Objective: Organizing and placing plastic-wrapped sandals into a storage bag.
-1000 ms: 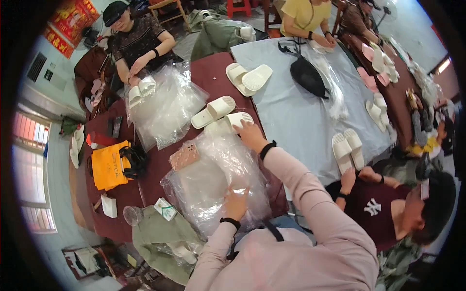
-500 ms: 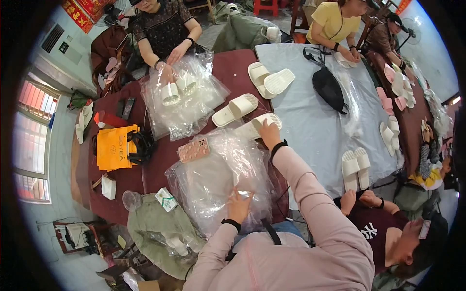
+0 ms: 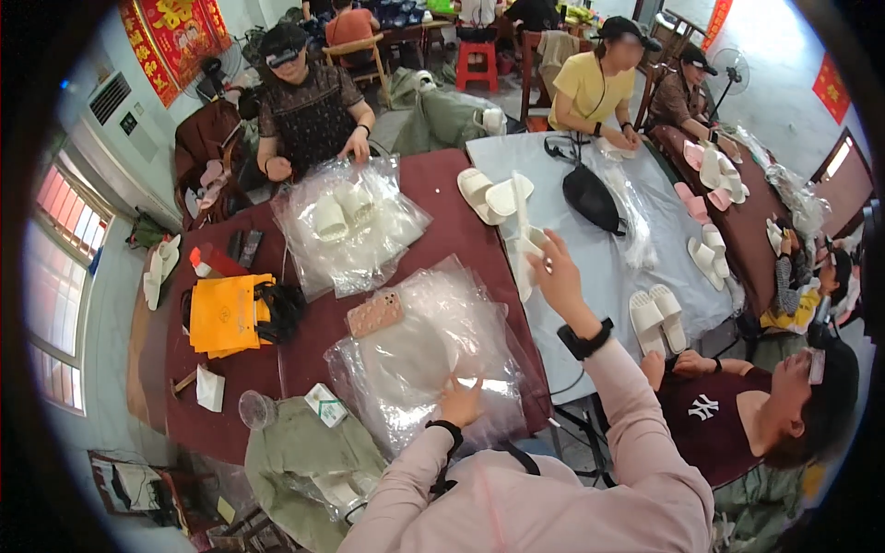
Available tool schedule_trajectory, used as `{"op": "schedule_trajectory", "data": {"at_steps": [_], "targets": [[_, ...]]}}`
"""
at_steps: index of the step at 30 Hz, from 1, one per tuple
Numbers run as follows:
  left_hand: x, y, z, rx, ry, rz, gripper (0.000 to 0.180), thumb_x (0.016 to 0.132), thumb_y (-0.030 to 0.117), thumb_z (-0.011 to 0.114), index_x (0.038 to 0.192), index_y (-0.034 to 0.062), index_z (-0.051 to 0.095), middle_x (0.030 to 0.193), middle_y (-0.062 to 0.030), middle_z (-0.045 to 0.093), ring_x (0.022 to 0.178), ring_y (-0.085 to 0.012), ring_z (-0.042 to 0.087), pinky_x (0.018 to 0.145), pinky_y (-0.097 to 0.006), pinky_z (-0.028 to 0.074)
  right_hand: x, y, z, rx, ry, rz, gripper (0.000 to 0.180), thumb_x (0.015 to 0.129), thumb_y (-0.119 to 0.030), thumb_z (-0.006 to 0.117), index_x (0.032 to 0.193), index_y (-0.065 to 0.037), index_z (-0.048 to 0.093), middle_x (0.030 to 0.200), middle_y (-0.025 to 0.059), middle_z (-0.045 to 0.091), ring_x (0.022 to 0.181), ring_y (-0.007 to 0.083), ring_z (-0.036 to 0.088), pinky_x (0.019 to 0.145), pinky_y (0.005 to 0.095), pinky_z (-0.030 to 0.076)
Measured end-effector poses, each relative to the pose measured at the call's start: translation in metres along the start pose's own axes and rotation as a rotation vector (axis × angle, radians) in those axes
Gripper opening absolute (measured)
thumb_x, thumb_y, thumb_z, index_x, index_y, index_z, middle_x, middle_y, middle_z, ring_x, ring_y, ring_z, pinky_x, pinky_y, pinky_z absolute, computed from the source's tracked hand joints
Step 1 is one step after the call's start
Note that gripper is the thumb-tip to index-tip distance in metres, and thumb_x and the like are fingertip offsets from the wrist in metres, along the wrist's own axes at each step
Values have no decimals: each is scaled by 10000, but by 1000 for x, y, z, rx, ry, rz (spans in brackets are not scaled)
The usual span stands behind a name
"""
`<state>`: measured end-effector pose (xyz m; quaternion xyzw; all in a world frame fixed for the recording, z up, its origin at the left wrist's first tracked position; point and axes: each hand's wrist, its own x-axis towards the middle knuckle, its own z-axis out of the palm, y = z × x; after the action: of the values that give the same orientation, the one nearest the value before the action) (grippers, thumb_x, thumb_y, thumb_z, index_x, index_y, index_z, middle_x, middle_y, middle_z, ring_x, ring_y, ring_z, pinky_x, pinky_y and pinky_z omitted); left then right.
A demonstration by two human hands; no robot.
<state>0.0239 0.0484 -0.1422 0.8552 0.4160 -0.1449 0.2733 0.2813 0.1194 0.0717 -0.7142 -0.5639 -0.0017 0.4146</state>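
My right hand (image 3: pixel 560 276) is raised over the seam between the dark red and pale table covers, its fingers closed on white slippers (image 3: pixel 521 263) held on edge. Whether it grips one or two is hard to tell, as they overlap. Spread on the stack of clear plastic bags (image 3: pixel 415 364) in front of me, my left hand (image 3: pixel 459 401) has its fingers apart and holds nothing. A phone in a pink patterned case (image 3: pixel 376 313) lies on the bags' far left part. Just beyond the held slippers, another white pair (image 3: pixel 489 195) rests on the table.
Across the table a person sits by more clear bags (image 3: pixel 304 258) with white slippers on top. Yellow bags (image 3: pixel 221 313) stand at left, near a small box (image 3: pixel 325 405) and a clear cup (image 3: pixel 257 410). A black pouch (image 3: pixel 593 198) and a white pair (image 3: pixel 656 318) lie right.
My right hand has lifted white slippers off the table and moved right with them. My left hand stays on the bags. The person opposite has drawn their hands back from their slippers.
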Motion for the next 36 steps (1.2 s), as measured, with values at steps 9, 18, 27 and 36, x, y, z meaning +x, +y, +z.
{"op": "schedule_trajectory", "data": {"at_steps": [9, 18, 27, 36], "targets": [[-30, -12, -26, -9, 124, 110, 869, 733, 513, 638, 1411, 191, 201, 1335, -300, 314, 1138, -473, 434, 915, -531, 377, -80, -104, -63, 922, -183, 335, 148, 946, -200, 466, 953, -52, 472, 867, 0, 560, 788, 46, 523, 727, 223, 441], [-36, -44, -4, -1418, 427, 257, 611, 787, 300, 685, 1278, 50, 421, 1246, -159, 477, 1138, -266, 472, 923, -376, 394, -153, -76, 33, 1556, -269, 914, 399, 973, -285, 331, 1188, 36, 431, 1145, 155, 514, 1052, 277, 538, 906, 425, 485], [-37, -64, -28, -1625, -1, -223, 465, 854, 157, 589, 1261, 68, 384, 1150, -109, 563, 1005, -180, 551, 853, -332, 421, -160, -77, 42, 1501, -468, 1355, 402, 969, -265, 352, 1257, 14, 375, 1224, 184, 448, 1109, 347, 491, 926, 454, 475], [-33, -97, -17, -2088, 40, -183, 469, 920, 419, 399, 1245, 83, 426, 1183, -137, 512, 1073, -283, 507, 916, -445, 397, -151, -69, 32, 959, -770, 844, 395, 935, -312, 469, 1147, 19, 496, 1023, 109, 581, 944, 210, 594, 825, 297, 491]]}}
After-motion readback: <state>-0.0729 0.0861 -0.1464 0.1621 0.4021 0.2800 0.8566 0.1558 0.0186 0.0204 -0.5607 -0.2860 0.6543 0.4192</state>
